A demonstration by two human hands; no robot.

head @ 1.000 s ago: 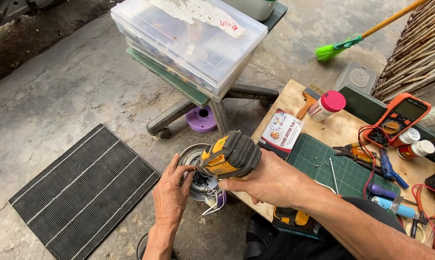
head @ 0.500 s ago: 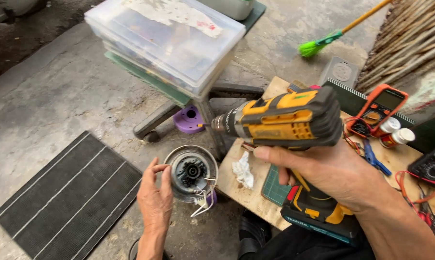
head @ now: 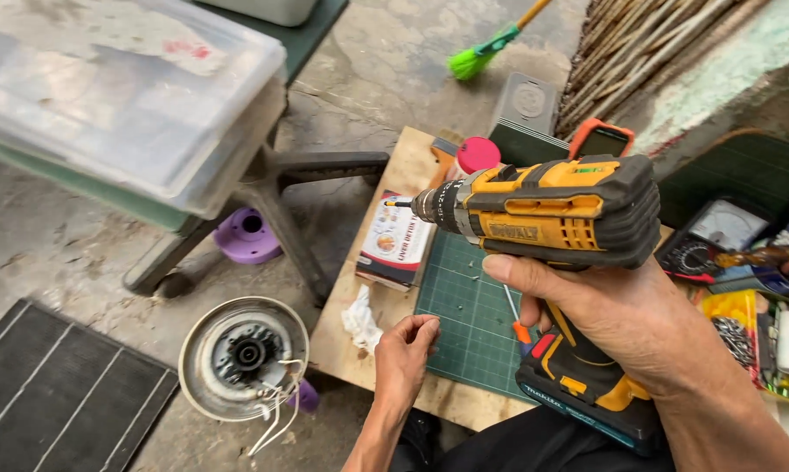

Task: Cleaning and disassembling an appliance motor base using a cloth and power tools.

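Observation:
My right hand [head: 622, 315] grips a yellow and black cordless drill [head: 552, 214], held up above the wooden board [head: 394, 175] with its chuck and bit pointing left. My left hand [head: 406, 350] has its fingers pinched together at the near left edge of the green cutting mat [head: 469, 306], close to a crumpled white tissue [head: 359, 319]; whether it holds something small I cannot tell. A round metal motor housing [head: 244, 357] with loose white wires lies on the concrete floor to the left of the board.
A small printed box [head: 397, 243] and a red-capped jar [head: 476, 155] sit on the board. A multimeter [head: 600, 138], pliers and other tools crowd the right side. Clear plastic bins [head: 123, 96] rest on a stand at upper left. A dark ribbed panel [head: 53, 393] lies at bottom left, a purple spool [head: 247, 234] beside the stand.
My left hand left the motor housing on the floor and moved right to the cutting mat's edge. The drill stays raised in my right hand; the view shifted right.

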